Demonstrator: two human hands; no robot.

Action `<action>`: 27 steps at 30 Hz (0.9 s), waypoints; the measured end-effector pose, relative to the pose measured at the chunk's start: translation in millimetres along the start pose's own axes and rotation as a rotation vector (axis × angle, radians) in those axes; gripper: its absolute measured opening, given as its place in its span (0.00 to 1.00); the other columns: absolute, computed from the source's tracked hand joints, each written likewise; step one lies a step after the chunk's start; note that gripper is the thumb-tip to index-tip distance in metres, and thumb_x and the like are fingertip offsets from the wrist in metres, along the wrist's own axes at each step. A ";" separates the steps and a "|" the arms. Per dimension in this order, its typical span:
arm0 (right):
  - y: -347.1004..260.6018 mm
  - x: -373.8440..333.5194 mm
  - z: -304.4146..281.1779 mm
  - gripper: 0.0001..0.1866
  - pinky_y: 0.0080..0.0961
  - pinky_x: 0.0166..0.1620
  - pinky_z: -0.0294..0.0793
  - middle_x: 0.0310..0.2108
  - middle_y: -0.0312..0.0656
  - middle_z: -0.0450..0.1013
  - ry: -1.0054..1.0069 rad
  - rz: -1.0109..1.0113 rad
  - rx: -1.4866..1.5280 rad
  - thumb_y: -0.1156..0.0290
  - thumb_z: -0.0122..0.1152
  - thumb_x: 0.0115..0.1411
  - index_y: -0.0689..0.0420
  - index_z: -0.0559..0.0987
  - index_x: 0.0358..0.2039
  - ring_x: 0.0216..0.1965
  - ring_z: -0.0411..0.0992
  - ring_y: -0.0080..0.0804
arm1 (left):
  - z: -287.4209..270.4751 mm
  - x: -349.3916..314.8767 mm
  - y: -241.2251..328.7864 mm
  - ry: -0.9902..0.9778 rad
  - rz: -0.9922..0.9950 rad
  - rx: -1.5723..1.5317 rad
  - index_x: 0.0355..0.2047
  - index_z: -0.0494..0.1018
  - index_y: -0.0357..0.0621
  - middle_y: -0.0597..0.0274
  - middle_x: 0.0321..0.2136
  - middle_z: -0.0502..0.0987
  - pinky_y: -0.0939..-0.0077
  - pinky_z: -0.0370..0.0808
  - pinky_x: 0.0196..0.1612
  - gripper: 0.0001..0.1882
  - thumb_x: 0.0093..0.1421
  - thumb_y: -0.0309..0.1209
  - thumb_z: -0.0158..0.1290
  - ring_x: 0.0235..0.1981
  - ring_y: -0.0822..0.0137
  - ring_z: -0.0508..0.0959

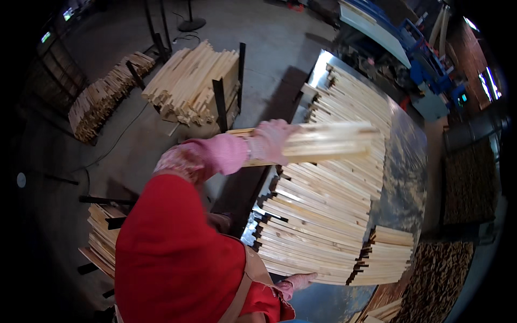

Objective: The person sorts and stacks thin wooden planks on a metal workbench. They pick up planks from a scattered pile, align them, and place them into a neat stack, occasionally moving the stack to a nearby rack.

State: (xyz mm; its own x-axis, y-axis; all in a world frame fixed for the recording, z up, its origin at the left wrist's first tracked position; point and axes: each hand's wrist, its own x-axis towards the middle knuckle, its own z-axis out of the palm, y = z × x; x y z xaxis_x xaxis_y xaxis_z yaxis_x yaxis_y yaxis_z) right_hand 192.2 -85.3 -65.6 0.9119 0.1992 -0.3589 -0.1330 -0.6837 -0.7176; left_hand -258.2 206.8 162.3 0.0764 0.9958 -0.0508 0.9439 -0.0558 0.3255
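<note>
A worker in a red top [167, 237] grips a bundle of wooden strips [328, 141], motion-blurred, with the left hand [272, 141] closed around one end, over the loose strips [323, 210] lining a metal-topped table [405, 161]. The right hand [301, 280] appears to touch their near edge; its finger closure cannot be told.

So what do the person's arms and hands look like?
Left hand: ribbed pink cuff, then a mottled pinkish section, then a loose red sleeve. Right hand: plain-looking pink cuff, red cloth behind. No cables visible.
</note>
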 end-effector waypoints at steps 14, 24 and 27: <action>-20.2 -63.1 20.8 0.52 0.54 0.67 0.72 0.71 0.63 0.66 -0.140 0.059 0.026 0.28 0.40 0.72 0.65 0.64 0.75 0.69 0.68 0.60 | -64.9 -5.3 -431.1 0.430 -0.976 -0.298 0.72 0.66 0.52 0.40 0.62 0.77 0.49 0.75 0.65 0.55 0.46 0.55 0.74 0.63 0.39 0.77; -18.8 -88.0 50.5 0.43 0.44 0.65 0.73 0.64 0.58 0.75 0.068 0.079 0.277 0.38 0.47 0.75 0.68 0.71 0.69 0.64 0.74 0.50 | 87.8 137.6 -596.8 0.304 -0.830 -0.421 0.71 0.66 0.48 0.44 0.59 0.77 0.51 0.76 0.59 0.45 0.64 0.64 0.56 0.56 0.47 0.79; 1.5 -118.0 29.2 0.51 0.43 0.71 0.66 0.67 0.64 0.71 0.411 0.192 -0.242 0.33 0.50 0.70 0.69 0.65 0.73 0.71 0.68 0.56 | 112.9 136.7 -556.3 0.150 -0.740 -0.786 0.80 0.55 0.49 0.38 0.68 0.71 0.52 0.73 0.65 0.50 0.69 0.67 0.48 0.63 0.41 0.75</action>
State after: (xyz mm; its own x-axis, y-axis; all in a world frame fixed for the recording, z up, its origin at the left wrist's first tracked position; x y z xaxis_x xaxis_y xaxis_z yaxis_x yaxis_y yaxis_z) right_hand 73.1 -89.3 -41.8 0.9636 -0.2053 -0.1713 -0.2639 -0.8334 -0.4857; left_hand -736.6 365.7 -132.3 -0.5165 0.7650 -0.3846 0.2667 0.5705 0.7768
